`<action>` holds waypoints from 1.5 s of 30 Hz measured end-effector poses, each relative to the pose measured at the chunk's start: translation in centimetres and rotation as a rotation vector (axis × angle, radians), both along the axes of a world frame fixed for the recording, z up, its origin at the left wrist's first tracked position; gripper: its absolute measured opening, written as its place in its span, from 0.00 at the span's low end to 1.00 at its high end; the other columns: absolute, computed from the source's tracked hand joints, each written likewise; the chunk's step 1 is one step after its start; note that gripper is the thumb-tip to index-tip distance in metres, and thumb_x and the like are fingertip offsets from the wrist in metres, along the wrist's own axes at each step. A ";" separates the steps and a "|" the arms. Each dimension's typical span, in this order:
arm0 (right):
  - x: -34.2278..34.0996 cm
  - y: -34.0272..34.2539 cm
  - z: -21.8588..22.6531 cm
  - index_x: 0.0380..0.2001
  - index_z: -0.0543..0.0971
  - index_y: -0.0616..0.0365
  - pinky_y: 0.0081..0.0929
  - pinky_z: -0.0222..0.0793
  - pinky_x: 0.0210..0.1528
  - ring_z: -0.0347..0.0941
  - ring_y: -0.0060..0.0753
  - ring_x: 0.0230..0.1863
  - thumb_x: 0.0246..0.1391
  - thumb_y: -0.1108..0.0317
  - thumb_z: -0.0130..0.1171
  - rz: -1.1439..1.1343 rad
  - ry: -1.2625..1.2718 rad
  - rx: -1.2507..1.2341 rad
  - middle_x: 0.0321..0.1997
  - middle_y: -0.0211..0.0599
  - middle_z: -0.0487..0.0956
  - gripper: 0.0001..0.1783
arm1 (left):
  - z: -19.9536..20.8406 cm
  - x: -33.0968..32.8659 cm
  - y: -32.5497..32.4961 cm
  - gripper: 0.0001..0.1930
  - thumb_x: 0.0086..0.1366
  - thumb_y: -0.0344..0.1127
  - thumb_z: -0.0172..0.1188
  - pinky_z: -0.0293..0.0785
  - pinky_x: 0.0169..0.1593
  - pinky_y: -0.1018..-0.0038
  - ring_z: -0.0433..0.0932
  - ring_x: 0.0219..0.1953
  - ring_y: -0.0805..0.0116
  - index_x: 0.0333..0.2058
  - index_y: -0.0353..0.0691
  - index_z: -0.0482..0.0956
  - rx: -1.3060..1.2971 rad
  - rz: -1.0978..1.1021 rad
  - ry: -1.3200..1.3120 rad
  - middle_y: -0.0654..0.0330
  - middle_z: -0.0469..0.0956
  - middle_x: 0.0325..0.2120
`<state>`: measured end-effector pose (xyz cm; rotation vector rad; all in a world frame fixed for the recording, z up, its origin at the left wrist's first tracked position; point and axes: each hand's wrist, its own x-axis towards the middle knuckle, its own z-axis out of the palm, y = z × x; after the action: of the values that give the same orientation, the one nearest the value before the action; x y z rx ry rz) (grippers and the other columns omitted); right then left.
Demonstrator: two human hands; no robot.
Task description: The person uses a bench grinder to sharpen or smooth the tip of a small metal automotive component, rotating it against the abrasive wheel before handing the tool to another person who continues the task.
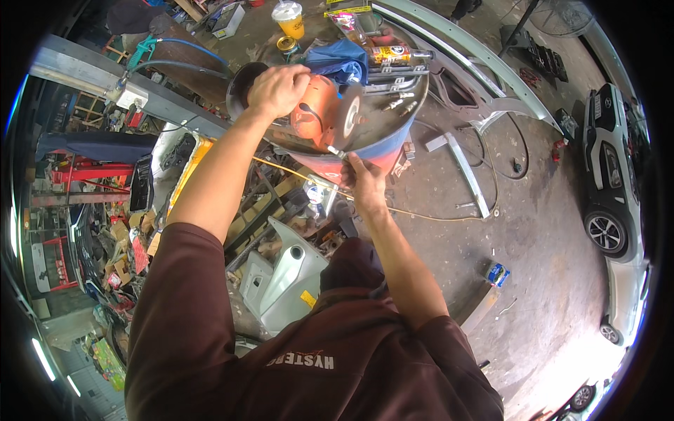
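Observation:
My left hand (281, 91) lies over the top of an orange bench grinder (312, 105), its fingers curled around the housing. The grinder stands on a blue and red drum (393, 144), and its right-hand wheel (347, 116) looks blurred at the rim. Below that wheel, my right hand (365, 184) pinches a small spark plug (338, 151), whose pale end points up and left, close to the wheel. Whether it touches the wheel, I cannot tell. More spark plugs (394, 104) lie on the drum's top, right of the wheel. A dark wheel (242, 91) sits at the grinder's left end.
Behind the grinder are a blue cloth (339, 60), a spray can (390, 55), metal tubes (397, 81) and a yellow drink cup (288, 21). A yellow hose (428, 215) crosses below the drum. A steel post (175, 112) stands left; a metal frame (463, 172) lies right.

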<state>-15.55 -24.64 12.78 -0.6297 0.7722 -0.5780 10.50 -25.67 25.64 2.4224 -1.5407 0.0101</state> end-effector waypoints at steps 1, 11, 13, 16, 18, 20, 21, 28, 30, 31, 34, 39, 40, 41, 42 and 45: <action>0.0 0.0 0.2 0.39 0.80 0.72 0.25 0.77 0.28 0.75 0.27 0.25 0.67 0.59 0.63 -0.001 0.000 0.001 0.29 0.39 0.80 0.20 | 0.0 0.0 0.0 0.23 0.69 0.51 0.47 0.76 0.58 0.57 0.81 0.52 0.48 0.52 0.52 0.84 0.005 0.001 -0.006 0.55 0.84 0.50; -2.6 -0.4 -0.9 0.44 0.78 0.73 0.26 0.79 0.37 0.78 0.31 0.31 0.68 0.64 0.60 0.061 -0.129 0.074 0.34 0.43 0.81 0.17 | -0.1 0.1 0.1 0.22 0.69 0.51 0.47 0.76 0.58 0.57 0.82 0.52 0.47 0.51 0.49 0.85 -0.014 -0.025 -0.005 0.53 0.84 0.49; -3.1 -0.4 -0.9 0.45 0.77 0.73 0.26 0.79 0.39 0.79 0.31 0.32 0.68 0.67 0.60 0.026 -0.159 0.091 0.35 0.43 0.82 0.15 | -0.2 0.2 0.1 0.22 0.69 0.51 0.47 0.76 0.58 0.57 0.81 0.52 0.47 0.51 0.49 0.85 -0.019 -0.030 0.001 0.53 0.84 0.50; -3.9 -0.3 -0.2 0.43 0.78 0.71 0.23 0.82 0.41 0.82 0.32 0.34 0.67 0.69 0.61 -0.036 -0.139 0.102 0.37 0.46 0.83 0.13 | -0.3 0.3 0.1 0.23 0.69 0.51 0.47 0.76 0.58 0.57 0.81 0.52 0.48 0.51 0.49 0.84 -0.022 -0.028 0.002 0.54 0.84 0.50; -4.3 -0.4 -0.2 0.43 0.78 0.71 0.25 0.83 0.44 0.83 0.33 0.36 0.66 0.69 0.61 -0.052 -0.140 0.094 0.38 0.47 0.83 0.12 | -0.2 0.1 0.1 0.23 0.69 0.51 0.47 0.76 0.58 0.57 0.81 0.52 0.48 0.51 0.49 0.84 -0.016 -0.022 -0.005 0.54 0.84 0.50; -4.6 -0.4 0.0 0.43 0.78 0.71 0.26 0.84 0.46 0.84 0.34 0.38 0.66 0.70 0.61 -0.070 -0.137 0.088 0.39 0.49 0.84 0.12 | -0.1 0.0 0.1 0.23 0.69 0.51 0.47 0.76 0.58 0.57 0.81 0.52 0.48 0.51 0.50 0.84 -0.009 -0.017 -0.009 0.54 0.84 0.50; -4.6 -0.5 0.0 0.43 0.78 0.71 0.26 0.84 0.48 0.84 0.35 0.39 0.66 0.72 0.61 -0.065 -0.124 0.060 0.40 0.49 0.84 0.11 | -0.1 0.0 0.1 0.23 0.69 0.51 0.47 0.76 0.58 0.57 0.81 0.52 0.48 0.52 0.50 0.84 -0.007 -0.019 0.001 0.54 0.84 0.50; -4.0 -0.6 0.4 0.42 0.79 0.72 0.29 0.84 0.52 0.84 0.37 0.42 0.64 0.76 0.62 -0.068 -0.089 -0.020 0.41 0.49 0.84 0.08 | -0.1 0.1 0.1 0.23 0.69 0.51 0.47 0.76 0.59 0.57 0.81 0.53 0.48 0.51 0.50 0.84 -0.018 -0.023 -0.001 0.54 0.83 0.50; -4.1 -0.7 0.3 0.42 0.79 0.73 0.29 0.84 0.52 0.84 0.37 0.42 0.64 0.76 0.62 -0.059 -0.078 -0.027 0.41 0.50 0.84 0.08 | -0.2 0.1 0.1 0.23 0.69 0.51 0.47 0.76 0.59 0.57 0.81 0.53 0.48 0.51 0.50 0.85 -0.014 -0.022 -0.004 0.55 0.83 0.50; -4.1 -0.6 0.4 0.42 0.79 0.73 0.29 0.84 0.52 0.84 0.37 0.42 0.64 0.76 0.62 -0.049 -0.067 -0.033 0.41 0.50 0.84 0.09 | -0.3 0.1 0.2 0.23 0.69 0.51 0.47 0.76 0.59 0.57 0.81 0.53 0.48 0.51 0.50 0.85 -0.008 -0.019 -0.007 0.55 0.84 0.50; -3.9 -0.4 0.7 0.42 0.80 0.72 0.26 0.83 0.50 0.85 0.34 0.40 0.64 0.75 0.62 -0.038 -0.087 -0.041 0.40 0.47 0.85 0.09 | -0.4 0.3 0.1 0.23 0.69 0.51 0.47 0.76 0.59 0.58 0.81 0.53 0.48 0.51 0.50 0.85 -0.022 -0.036 0.009 0.55 0.84 0.50; -3.4 -0.2 0.8 0.42 0.80 0.71 0.26 0.83 0.50 0.85 0.34 0.40 0.64 0.75 0.62 -0.042 -0.090 -0.026 0.39 0.47 0.85 0.08 | -0.4 0.2 0.2 0.23 0.69 0.52 0.47 0.76 0.58 0.57 0.81 0.52 0.48 0.51 0.50 0.85 -0.031 -0.030 -0.008 0.54 0.84 0.50; -3.4 -0.2 0.7 0.42 0.80 0.71 0.26 0.83 0.50 0.85 0.34 0.40 0.64 0.74 0.62 -0.047 -0.091 -0.028 0.39 0.47 0.85 0.08 | -0.4 0.2 0.2 0.23 0.69 0.52 0.47 0.76 0.58 0.57 0.81 0.52 0.48 0.51 0.50 0.85 -0.036 -0.028 -0.008 0.54 0.84 0.49; -3.4 -0.1 0.7 0.42 0.80 0.71 0.26 0.83 0.50 0.85 0.34 0.40 0.64 0.74 0.62 -0.046 -0.090 -0.028 0.39 0.47 0.85 0.08 | -0.4 0.2 0.2 0.23 0.69 0.52 0.47 0.76 0.58 0.57 0.81 0.52 0.48 0.51 0.50 0.85 -0.036 -0.026 -0.008 0.54 0.84 0.49; -3.6 -0.2 0.7 0.42 0.80 0.71 0.26 0.83 0.49 0.84 0.33 0.39 0.65 0.74 0.62 -0.060 -0.079 -0.026 0.39 0.46 0.85 0.08 | -0.4 0.3 0.1 0.23 0.69 0.52 0.47 0.76 0.58 0.57 0.81 0.52 0.48 0.51 0.50 0.85 -0.031 -0.023 -0.011 0.54 0.84 0.49; -4.1 -0.4 0.7 0.43 0.81 0.69 0.27 0.83 0.46 0.83 0.31 0.37 0.65 0.73 0.62 -0.078 -0.079 -0.019 0.38 0.44 0.85 0.09 | -0.3 0.1 0.0 0.23 0.69 0.52 0.47 0.76 0.58 0.57 0.81 0.52 0.48 0.51 0.50 0.85 -0.027 -0.021 -0.007 0.54 0.84 0.49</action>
<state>-19.60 -25.02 13.44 -0.5925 0.7205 -0.6782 10.56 -25.63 25.35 2.3883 -1.5583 0.0345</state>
